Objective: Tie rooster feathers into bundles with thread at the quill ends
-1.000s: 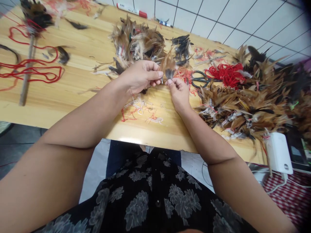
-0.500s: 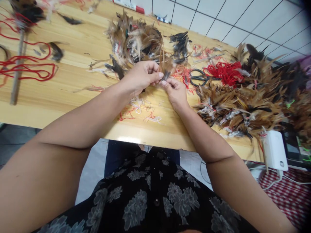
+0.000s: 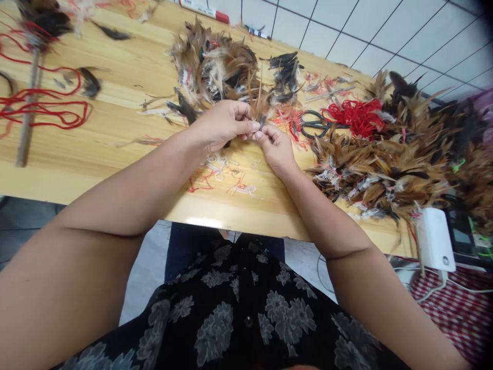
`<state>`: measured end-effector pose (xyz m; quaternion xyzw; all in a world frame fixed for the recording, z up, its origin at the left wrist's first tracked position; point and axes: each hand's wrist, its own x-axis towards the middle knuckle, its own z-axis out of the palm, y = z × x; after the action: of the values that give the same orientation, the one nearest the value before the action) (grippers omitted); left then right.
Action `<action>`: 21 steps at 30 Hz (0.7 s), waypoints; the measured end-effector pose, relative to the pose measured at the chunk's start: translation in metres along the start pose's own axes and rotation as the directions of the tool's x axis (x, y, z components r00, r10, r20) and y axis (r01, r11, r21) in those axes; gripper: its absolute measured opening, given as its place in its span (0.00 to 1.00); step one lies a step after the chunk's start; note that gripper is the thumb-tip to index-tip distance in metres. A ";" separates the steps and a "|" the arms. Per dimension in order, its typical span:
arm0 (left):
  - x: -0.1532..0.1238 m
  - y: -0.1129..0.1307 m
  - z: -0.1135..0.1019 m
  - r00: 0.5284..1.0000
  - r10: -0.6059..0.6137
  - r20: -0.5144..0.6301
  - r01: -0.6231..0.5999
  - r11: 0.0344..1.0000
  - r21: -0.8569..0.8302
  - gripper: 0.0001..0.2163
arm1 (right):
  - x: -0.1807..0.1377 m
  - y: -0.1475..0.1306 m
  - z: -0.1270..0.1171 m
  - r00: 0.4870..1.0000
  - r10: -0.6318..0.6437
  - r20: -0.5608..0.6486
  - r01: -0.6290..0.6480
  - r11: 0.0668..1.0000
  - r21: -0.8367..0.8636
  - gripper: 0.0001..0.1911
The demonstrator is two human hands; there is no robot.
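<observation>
You are working at a pale yellow wooden table [image 3: 96, 174] with a visible grain and a glossy front edge, pushed up near a wall [image 3: 327, 31] of white tiles with dark joints; below, grey floor tiles [image 3: 144, 272] show. Your left hand [image 3: 229, 123] and right hand [image 3: 276, 146] meet over the middle of the tabletop, thumbs and fingers pinched on the base of a small tuft of brown feathers [image 3: 259, 108], its tips pointing toward the wall. Beyond it sits a feather bundle [image 3: 219, 64]; to your right are black-handled scissors [image 3: 314, 123], a tangle of red string [image 3: 358, 117] and a broad feather heap [image 3: 379, 169]. On your left, red cord [image 3: 65, 123] loops across a wooden stick [image 3: 29, 113]. A white device [image 3: 435, 239] with cables stands at the near right edge, above a red-and-white checked cloth [image 3: 458, 318]. By the wall lie 2 pens, a red-capped marker [image 3: 204, 10] and a blue-and-white pen [image 3: 259, 32]; their printing is too small to read.
</observation>
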<state>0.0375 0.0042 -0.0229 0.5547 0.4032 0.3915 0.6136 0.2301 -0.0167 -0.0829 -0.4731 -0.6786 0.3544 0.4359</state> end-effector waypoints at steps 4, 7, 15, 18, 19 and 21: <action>-0.005 0.005 0.000 1.000 0.001 -0.007 0.000 0.996 0.087 0.16 | -0.001 -0.002 0.000 0.999 -0.040 0.022 0.041 0.999 -0.027 0.33; -0.007 0.007 -0.002 1.000 0.027 0.005 -0.027 0.992 0.125 0.15 | 0.000 -0.003 -0.001 1.000 -0.012 0.015 0.012 0.999 0.037 0.35; -0.004 0.004 0.001 0.995 0.098 -0.006 -0.095 0.980 0.175 0.19 | 0.004 0.002 -0.003 1.000 0.021 -0.006 -0.021 0.998 0.059 0.34; -0.005 0.013 -0.004 0.997 0.081 0.004 -0.081 0.982 0.168 0.17 | 0.004 0.004 -0.004 0.999 0.027 -0.028 -0.024 0.997 0.075 0.33; -0.005 0.017 -0.008 0.996 0.091 -0.025 -0.085 0.980 0.181 0.14 | 0.004 0.005 -0.005 0.999 0.034 -0.035 -0.031 0.996 0.089 0.33; -0.005 0.024 -0.019 0.984 0.130 -0.118 -0.097 0.963 0.253 0.10 | 0.005 0.008 -0.007 0.997 0.048 -0.055 -0.041 0.992 0.117 0.33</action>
<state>0.0173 0.0086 -0.0003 0.6214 0.4563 0.4091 0.4881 0.2382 -0.0089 -0.0857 -0.4722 -0.6334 0.3889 0.4739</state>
